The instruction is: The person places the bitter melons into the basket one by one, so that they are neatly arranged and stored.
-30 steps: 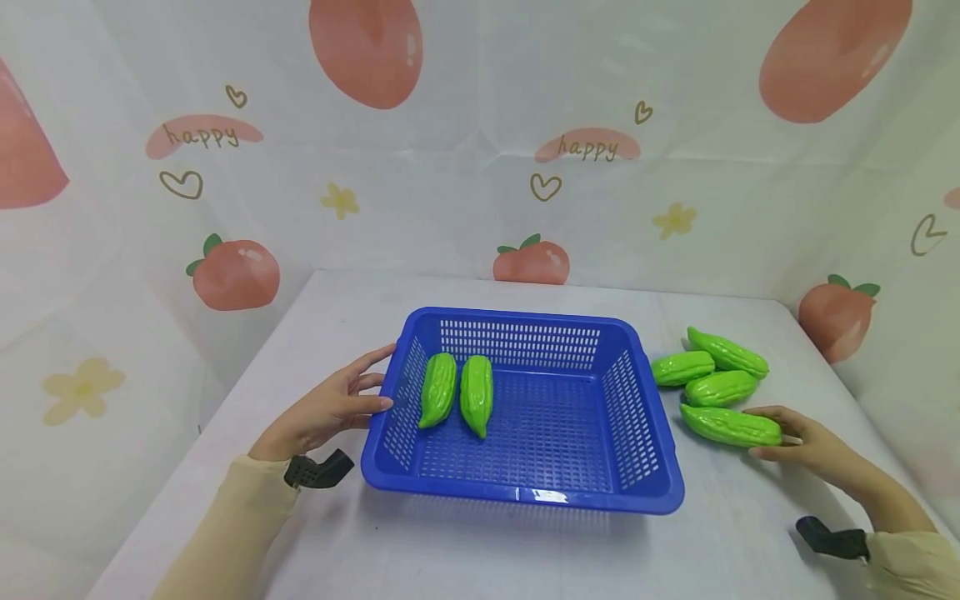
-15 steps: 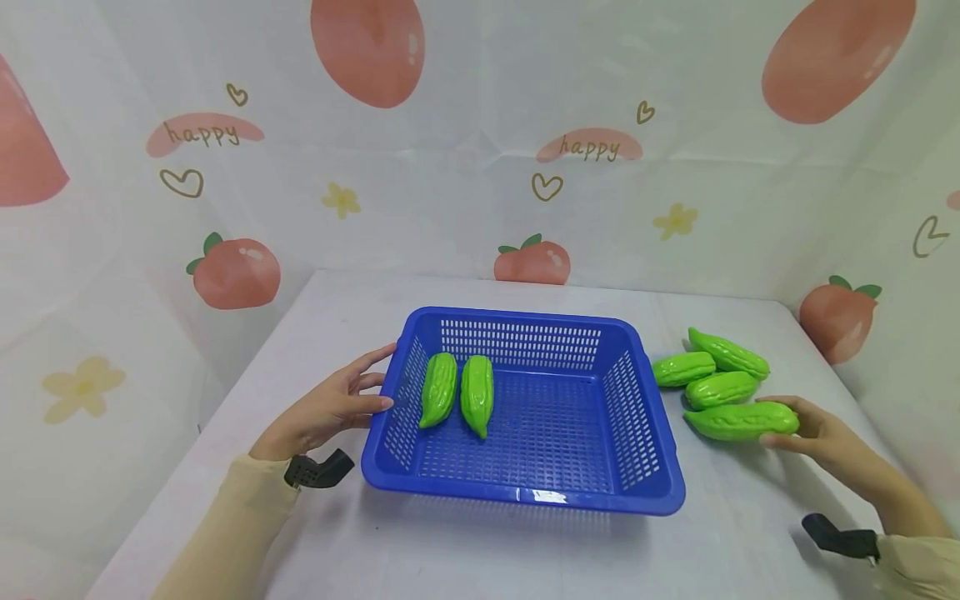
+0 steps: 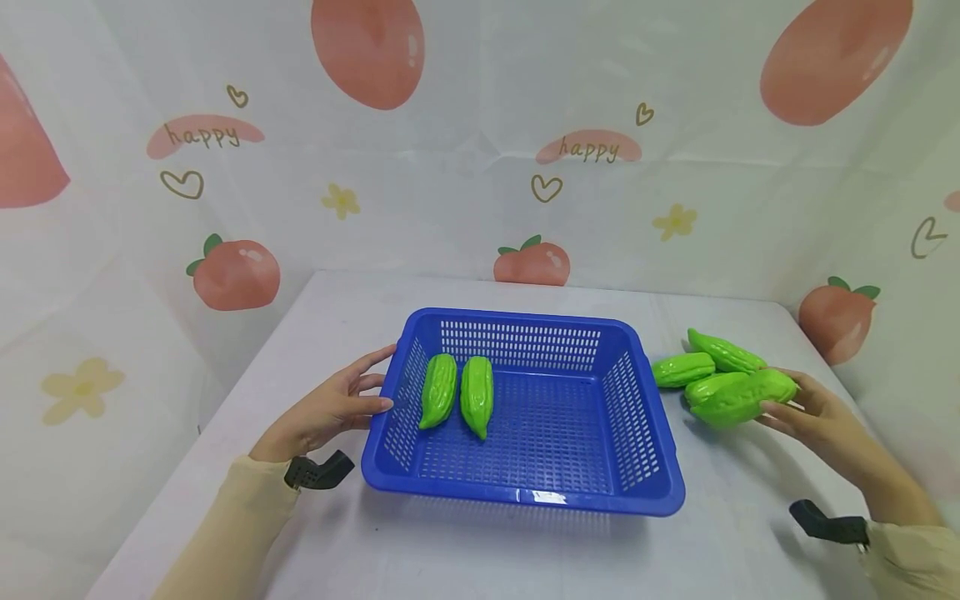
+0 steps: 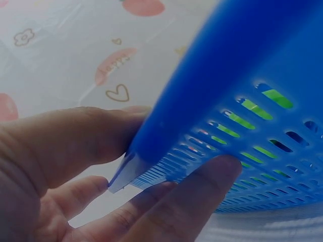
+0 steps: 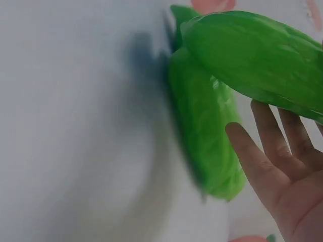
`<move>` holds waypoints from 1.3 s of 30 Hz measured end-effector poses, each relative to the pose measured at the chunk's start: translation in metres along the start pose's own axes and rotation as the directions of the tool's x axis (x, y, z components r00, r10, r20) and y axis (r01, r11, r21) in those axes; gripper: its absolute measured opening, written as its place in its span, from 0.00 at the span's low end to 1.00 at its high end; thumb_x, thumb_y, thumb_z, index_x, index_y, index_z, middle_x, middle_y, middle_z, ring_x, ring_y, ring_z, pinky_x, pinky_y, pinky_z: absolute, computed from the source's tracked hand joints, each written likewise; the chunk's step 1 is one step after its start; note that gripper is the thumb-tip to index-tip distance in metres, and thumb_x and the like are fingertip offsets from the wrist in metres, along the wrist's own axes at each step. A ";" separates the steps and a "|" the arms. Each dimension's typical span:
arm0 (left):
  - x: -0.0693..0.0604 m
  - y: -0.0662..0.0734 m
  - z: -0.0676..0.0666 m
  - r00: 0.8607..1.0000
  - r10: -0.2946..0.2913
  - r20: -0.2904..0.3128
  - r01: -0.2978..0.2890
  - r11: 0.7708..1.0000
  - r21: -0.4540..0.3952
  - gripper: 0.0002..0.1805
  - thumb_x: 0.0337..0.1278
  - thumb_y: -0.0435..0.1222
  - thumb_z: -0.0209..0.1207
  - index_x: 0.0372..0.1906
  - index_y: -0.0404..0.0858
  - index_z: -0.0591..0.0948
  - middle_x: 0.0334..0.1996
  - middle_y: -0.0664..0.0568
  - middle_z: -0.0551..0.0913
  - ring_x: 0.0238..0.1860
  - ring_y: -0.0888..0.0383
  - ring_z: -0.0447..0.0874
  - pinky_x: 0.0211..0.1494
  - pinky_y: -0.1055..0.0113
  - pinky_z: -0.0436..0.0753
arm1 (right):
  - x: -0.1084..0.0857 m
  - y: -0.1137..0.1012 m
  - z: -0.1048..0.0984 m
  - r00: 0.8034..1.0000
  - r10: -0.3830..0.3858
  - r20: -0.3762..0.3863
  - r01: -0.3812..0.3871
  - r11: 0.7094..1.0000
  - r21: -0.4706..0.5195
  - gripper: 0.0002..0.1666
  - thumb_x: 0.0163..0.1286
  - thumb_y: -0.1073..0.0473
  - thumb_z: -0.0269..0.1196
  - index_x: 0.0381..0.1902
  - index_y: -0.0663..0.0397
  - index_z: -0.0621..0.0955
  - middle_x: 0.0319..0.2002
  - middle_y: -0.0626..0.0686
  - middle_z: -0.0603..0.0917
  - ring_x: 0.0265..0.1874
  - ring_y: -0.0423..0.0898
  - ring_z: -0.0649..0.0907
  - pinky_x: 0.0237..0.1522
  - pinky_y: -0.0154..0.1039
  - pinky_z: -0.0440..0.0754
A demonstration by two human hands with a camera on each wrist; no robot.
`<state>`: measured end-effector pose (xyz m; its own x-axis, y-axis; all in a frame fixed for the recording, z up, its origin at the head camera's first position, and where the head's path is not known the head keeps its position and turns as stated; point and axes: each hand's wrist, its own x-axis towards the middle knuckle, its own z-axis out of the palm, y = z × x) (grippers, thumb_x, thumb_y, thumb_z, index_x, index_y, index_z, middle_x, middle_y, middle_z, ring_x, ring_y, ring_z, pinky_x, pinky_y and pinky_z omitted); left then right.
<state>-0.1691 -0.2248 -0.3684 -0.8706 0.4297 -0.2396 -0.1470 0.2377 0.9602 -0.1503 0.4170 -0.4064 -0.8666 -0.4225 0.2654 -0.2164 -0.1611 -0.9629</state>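
In the head view, my right hand [image 3: 825, 418] holds one end of a bright green bitter melon [image 3: 742, 400]. That melon is tilted and partly covers another bitter melon [image 3: 703, 387]. In the right wrist view, its smooth-ridged body [image 5: 252, 55] crosses above the melons, with fingers along its underside. My left hand [image 3: 330, 407] holds the left side of a blue plastic basket [image 3: 525, 493], thumb at the rim and fingers against the slotted outer wall [image 4: 252, 146]. Two bitter melons, one at the left wall [image 3: 439, 392] and one beside it [image 3: 477, 396], lie inside the basket.
Right of the basket lie a short bitter melon [image 3: 684, 369] and a longer one [image 3: 723, 352] behind it. The white table [image 3: 450, 558] meets a printed cloth backdrop [image 3: 450, 200] at the back and sides.
My right hand has drawn the bitter melon rightward, then raised it away from the front so it overlaps the one behind. The left hand and basket stay put.
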 end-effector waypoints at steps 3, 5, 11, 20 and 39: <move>0.000 0.000 0.000 1.000 0.001 -0.002 -0.001 1.000 0.003 0.48 0.60 0.36 0.63 0.77 0.53 0.47 0.70 0.32 0.61 0.56 0.42 0.80 0.56 0.47 0.81 | 0.009 -0.007 0.004 0.999 -0.038 0.003 0.037 0.997 0.065 0.34 0.68 0.84 0.38 0.66 0.56 0.65 0.57 0.49 0.76 0.54 0.40 0.81 0.51 0.36 0.83; 0.001 -0.001 0.000 1.000 0.000 -0.004 0.000 1.000 0.005 0.48 0.60 0.36 0.63 0.77 0.53 0.47 0.70 0.32 0.62 0.55 0.42 0.81 0.56 0.47 0.81 | 0.016 -0.013 0.008 0.999 -0.049 -0.015 0.050 0.990 0.130 0.33 0.69 0.84 0.38 0.66 0.56 0.65 0.54 0.51 0.77 0.53 0.42 0.82 0.50 0.40 0.84; 0.001 -0.001 0.000 1.000 0.000 -0.001 0.000 1.000 0.005 0.48 0.60 0.36 0.63 0.77 0.53 0.47 0.70 0.32 0.61 0.56 0.42 0.80 0.56 0.47 0.81 | 0.039 -0.031 0.026 0.991 -0.118 -0.066 0.132 0.949 0.285 0.31 0.69 0.84 0.36 0.63 0.57 0.66 0.49 0.56 0.80 0.49 0.46 0.83 0.48 0.45 0.85; 0.001 -0.001 -0.001 1.000 0.003 0.004 -0.003 1.000 0.005 0.48 0.60 0.36 0.63 0.78 0.52 0.47 0.71 0.33 0.60 0.57 0.41 0.79 0.56 0.47 0.80 | 0.070 -0.055 0.059 0.986 -0.116 -0.117 0.144 0.950 0.277 0.31 0.71 0.79 0.37 0.67 0.57 0.66 0.55 0.53 0.77 0.51 0.45 0.82 0.50 0.41 0.84; 0.000 -0.001 -0.002 1.000 0.016 0.024 -0.015 1.000 -0.027 0.48 0.61 0.34 0.62 0.78 0.51 0.46 0.69 0.32 0.62 0.55 0.43 0.81 0.56 0.47 0.81 | 0.137 -0.078 0.131 0.999 0.004 0.039 -0.008 0.993 0.120 0.31 0.76 0.71 0.44 0.72 0.43 0.60 0.55 0.52 0.75 0.51 0.45 0.84 0.50 0.41 0.84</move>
<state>-0.1701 -0.2265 -0.3696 -0.8613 0.4543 -0.2275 -0.1463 0.2070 0.9673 -0.1935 0.2543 -0.2890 -0.8491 -0.4579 0.2635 -0.1537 -0.2631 -0.9524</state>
